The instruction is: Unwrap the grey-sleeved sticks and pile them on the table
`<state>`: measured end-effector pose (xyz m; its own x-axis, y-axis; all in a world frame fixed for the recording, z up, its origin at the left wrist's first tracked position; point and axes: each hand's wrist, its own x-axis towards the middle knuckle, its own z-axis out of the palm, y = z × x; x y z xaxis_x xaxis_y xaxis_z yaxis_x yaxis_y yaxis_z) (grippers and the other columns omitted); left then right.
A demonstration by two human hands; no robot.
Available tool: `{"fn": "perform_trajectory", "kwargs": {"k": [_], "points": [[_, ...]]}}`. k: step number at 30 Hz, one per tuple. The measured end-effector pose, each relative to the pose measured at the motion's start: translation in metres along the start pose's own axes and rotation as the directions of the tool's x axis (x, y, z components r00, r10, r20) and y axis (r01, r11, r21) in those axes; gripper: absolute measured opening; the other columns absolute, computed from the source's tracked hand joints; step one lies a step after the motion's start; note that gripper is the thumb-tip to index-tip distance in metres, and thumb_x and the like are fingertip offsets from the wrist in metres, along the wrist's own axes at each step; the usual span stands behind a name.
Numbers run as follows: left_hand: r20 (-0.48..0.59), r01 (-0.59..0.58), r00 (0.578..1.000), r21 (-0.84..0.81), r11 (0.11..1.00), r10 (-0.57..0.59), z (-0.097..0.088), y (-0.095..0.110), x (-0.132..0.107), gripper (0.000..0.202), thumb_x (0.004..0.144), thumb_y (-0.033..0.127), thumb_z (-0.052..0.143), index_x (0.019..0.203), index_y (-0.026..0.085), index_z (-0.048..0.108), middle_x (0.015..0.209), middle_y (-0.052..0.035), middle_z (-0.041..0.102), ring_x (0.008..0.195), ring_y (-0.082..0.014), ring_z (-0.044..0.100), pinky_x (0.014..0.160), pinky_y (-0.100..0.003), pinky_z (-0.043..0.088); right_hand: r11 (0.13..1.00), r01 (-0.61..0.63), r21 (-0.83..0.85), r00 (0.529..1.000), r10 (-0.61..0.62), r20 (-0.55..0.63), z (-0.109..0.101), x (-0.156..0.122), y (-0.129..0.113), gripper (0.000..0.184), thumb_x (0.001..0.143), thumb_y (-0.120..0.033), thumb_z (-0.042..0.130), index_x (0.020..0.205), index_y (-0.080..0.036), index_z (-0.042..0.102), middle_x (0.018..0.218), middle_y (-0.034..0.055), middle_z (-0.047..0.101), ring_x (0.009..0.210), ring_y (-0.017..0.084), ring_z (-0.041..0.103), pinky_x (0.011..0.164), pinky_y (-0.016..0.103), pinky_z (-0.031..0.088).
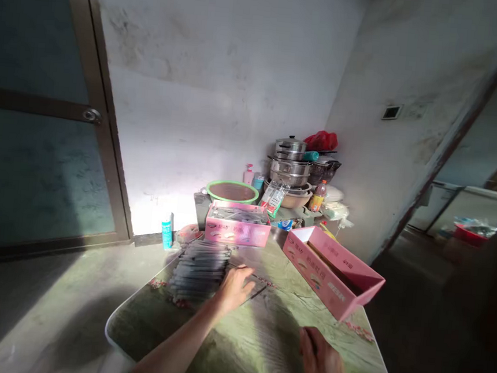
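Step in hand: sorting or gathering thin packets, judging by the position of your left hand (234, 288). That hand is palm down at the right edge of the stack of packets (200, 270). Its fingers are partly spread and slightly bent; no grip on a packet is visible. A single dark slender piece (259, 293) lies on the table (255, 349) just beside the fingertips.

Your right hand (324, 364) rests low at the near side of the table, fingers curled. Whether it holds anything cannot be told; the palm faces away from view.

Next move: from this posture, it calls for squaring the loose edge of the stack, or closing the left fingers around a few packets without spreading the rest.

Containers: the rear pink box (238, 234) stands behind the stack and holds similar thin packets, visible above its front wall. The right-hand pink box (317, 275) sits angled across the table's right side; a brown surface shows inside, and its near wall hides part of the floor. Behind the rear box, note the green-rimmed basin (233, 183). To its right, steel pots (291, 169) are stacked over a tan basin (296, 201).
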<state>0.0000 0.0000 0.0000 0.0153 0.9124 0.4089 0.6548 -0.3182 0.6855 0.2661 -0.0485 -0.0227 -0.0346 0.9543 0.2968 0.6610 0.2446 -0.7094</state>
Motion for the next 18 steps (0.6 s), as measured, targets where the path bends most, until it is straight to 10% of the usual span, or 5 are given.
{"fn": "perform_trajectory", "kwargs": {"k": [8,18], "points": [[-0.202,0.084,0.979,0.381,0.921,-0.006,-0.046,-0.045,0.027,0.025,0.085,0.012,0.056,0.105,0.018,0.070,0.109,-0.0096,0.069,0.108,-0.0250,0.060,0.100,-0.039,0.046,0.998,-0.040,0.038,0.999,0.041,-0.019,0.063,0.071,0.006,0.050,0.093,-0.055,0.031,0.064,-0.022,0.056,0.051,0.0053,0.064,0.051,0.022,0.063,0.055,0.030,0.043],[-0.118,0.171,0.985,0.612,0.772,-0.124,-0.050,-0.071,0.042,0.013,0.088,0.020,0.057,0.095,0.017,0.068,0.106,-0.0095,0.067,0.106,-0.0253,0.057,0.097,-0.037,0.039,0.904,0.119,-0.411,0.993,-0.107,0.054,0.076,0.085,0.015,0.039,0.100,-0.037,0.031,0.104,-0.020,0.066,0.072,0.0079,0.075,0.064,0.023,0.072,0.054,0.027,0.039]]}}
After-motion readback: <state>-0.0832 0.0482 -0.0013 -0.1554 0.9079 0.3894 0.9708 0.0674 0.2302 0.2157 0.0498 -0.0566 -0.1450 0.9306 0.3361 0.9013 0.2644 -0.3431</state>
